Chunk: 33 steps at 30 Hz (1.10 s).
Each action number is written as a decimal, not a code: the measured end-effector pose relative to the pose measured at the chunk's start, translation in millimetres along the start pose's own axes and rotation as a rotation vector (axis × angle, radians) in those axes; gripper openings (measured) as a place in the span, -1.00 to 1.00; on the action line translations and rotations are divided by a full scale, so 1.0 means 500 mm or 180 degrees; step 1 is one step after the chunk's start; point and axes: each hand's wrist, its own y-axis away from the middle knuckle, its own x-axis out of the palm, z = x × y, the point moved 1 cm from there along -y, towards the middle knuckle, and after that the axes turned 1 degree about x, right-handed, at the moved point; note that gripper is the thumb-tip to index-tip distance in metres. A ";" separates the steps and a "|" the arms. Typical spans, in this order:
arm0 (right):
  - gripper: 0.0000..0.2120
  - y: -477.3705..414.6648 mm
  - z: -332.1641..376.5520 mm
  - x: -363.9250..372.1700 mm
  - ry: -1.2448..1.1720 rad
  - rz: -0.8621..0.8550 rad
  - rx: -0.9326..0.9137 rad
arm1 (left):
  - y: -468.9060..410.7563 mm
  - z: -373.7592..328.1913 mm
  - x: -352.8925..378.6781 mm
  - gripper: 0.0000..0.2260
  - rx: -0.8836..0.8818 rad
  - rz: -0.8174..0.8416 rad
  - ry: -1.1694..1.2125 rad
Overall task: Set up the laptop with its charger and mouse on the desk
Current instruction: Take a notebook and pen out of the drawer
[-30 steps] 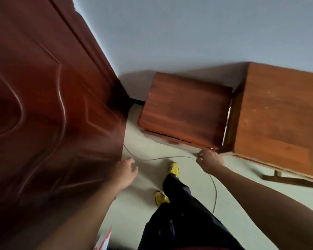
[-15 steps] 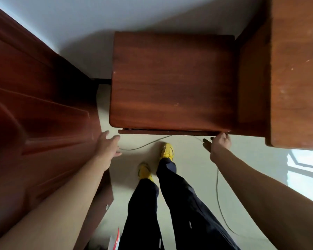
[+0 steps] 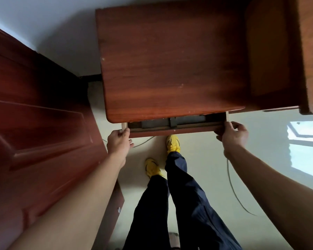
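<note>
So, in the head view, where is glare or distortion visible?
Head view: glare on the floor at right, a bright window reflection; wide-angle bending curves the desk edges and door; shadow under the desk front.

Both bare forearms reach up from the lower corners of the frame toward its middle. The left hand (image 3: 118, 142), left of centre, is curled with its fingertips (image 3: 124, 131) closed over an edge, the thumb tucked underneath. The right hand (image 3: 232, 135), right of centre, mirrors it, knuckles up and fingers bent in a grip. Between the arms, two legs in dark navy trousers (image 3: 179, 199) end in yellow shoes (image 3: 173, 144), the right foot set ahead of the left.
</note>
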 end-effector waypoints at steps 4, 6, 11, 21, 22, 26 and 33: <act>-0.79 0.009 -0.013 -0.009 -0.0048 -0.0043 0.0091 | -0.002 0.009 -0.004 -0.91 -0.0169 0.0077 0.0135; -0.72 -0.001 -0.011 -0.006 0.0163 -0.0025 0.0126 | -0.012 0.005 0.005 -0.92 -0.0361 0.0035 0.0250; -0.71 -0.010 -0.022 -0.011 0.0183 -0.0002 0.0295 | -0.010 0.006 0.022 -0.89 -0.0765 -0.0009 0.0613; -0.74 0.012 -0.119 -0.073 0.0068 -0.0139 0.0529 | 0.023 0.102 -0.004 -0.91 -0.1292 -0.0056 0.0794; -0.72 0.008 -0.125 -0.073 0.0001 -0.0114 0.0579 | 0.019 0.109 -0.004 -0.85 -0.1310 -0.0080 0.0888; -0.69 -0.011 -0.140 -0.067 -0.0217 0.0071 0.0769 | 0.016 0.137 0.014 -0.83 -0.1603 -0.0045 0.1352; -0.56 -0.012 -0.095 -0.060 0.0779 0.0274 0.0590 | 0.042 0.139 0.050 -0.96 -0.1950 0.0208 0.1952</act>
